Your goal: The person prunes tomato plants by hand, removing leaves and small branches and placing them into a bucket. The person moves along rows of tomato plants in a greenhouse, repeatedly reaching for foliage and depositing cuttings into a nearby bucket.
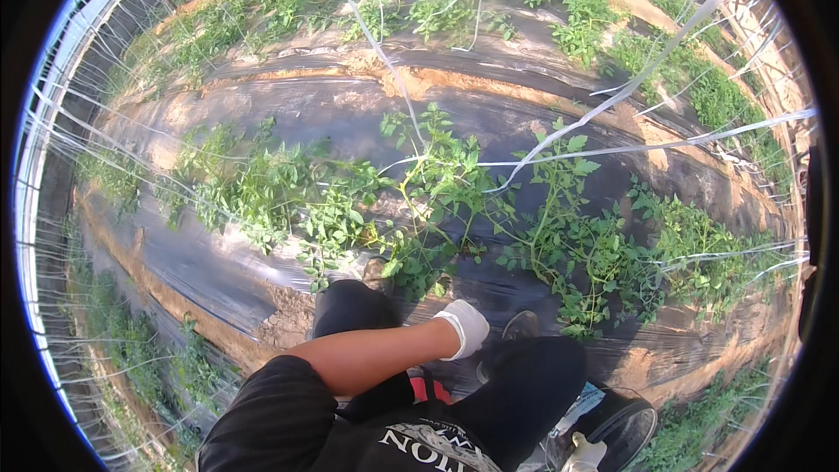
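My left hand (464,329), in a white glove, is held low between my knees, above the black plastic mulch; its fingers look curled, and whether they hold something is hidden. At the lower right my right hand (583,455), also gloved, is at the rim of a black bucket (639,436) beside my leg; its fingers are partly cut off by the picture's edge. Tomato plants (446,177) stand in a row before me. White twine (409,105) runs down to the nearest plant, and more twine (590,115) slants to the right past it.
Black plastic mulch (314,111) covers the beds, with bare soil (459,82) between them. Further tomato rows (275,6) lie ahead, and another (144,354) is at the lower left. Many hanging strings (72,124) cross the left side. My shoe (521,326) is near the plants.
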`<control>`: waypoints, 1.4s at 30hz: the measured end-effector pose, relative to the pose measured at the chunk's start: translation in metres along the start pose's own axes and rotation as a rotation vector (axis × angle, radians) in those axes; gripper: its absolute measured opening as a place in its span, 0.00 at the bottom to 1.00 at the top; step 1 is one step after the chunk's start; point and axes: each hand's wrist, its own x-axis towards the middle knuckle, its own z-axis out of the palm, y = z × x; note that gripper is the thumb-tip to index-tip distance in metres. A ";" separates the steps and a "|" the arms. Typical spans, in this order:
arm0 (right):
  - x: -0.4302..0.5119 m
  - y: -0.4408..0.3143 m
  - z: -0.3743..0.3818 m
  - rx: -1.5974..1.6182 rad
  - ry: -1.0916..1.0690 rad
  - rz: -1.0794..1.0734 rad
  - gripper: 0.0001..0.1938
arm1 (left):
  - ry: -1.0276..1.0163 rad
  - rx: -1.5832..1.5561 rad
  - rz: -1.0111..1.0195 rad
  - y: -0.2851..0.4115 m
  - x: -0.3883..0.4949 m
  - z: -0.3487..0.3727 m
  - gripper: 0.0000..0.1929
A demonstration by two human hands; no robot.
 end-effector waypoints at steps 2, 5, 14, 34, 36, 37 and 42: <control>-0.026 0.010 -0.002 -0.570 -0.386 -0.384 0.21 | -0.041 0.004 -0.019 -0.006 0.009 -0.003 0.21; -0.054 0.028 0.066 -0.843 -0.333 -0.548 0.25 | -0.030 -0.036 0.010 -0.008 0.019 -0.004 0.22; -0.072 -0.034 0.071 -0.582 -0.141 0.202 0.30 | -0.095 0.033 0.152 -0.016 0.055 -0.017 0.32; -0.062 -0.083 0.087 -0.610 -0.154 0.297 0.20 | -0.441 -0.314 -0.119 -0.074 -0.038 0.021 0.23; -0.062 -0.079 0.087 -0.636 -0.166 0.287 0.21 | -0.368 -0.402 -0.131 -0.081 -0.076 0.005 0.23; -0.062 -0.076 0.087 -0.652 -0.168 0.284 0.21 | -0.311 -0.457 -0.122 -0.088 -0.094 0.000 0.23; -0.060 -0.066 0.085 -0.668 -0.155 0.240 0.23 | 0.089 -0.442 -0.451 -0.143 -0.198 -0.015 0.18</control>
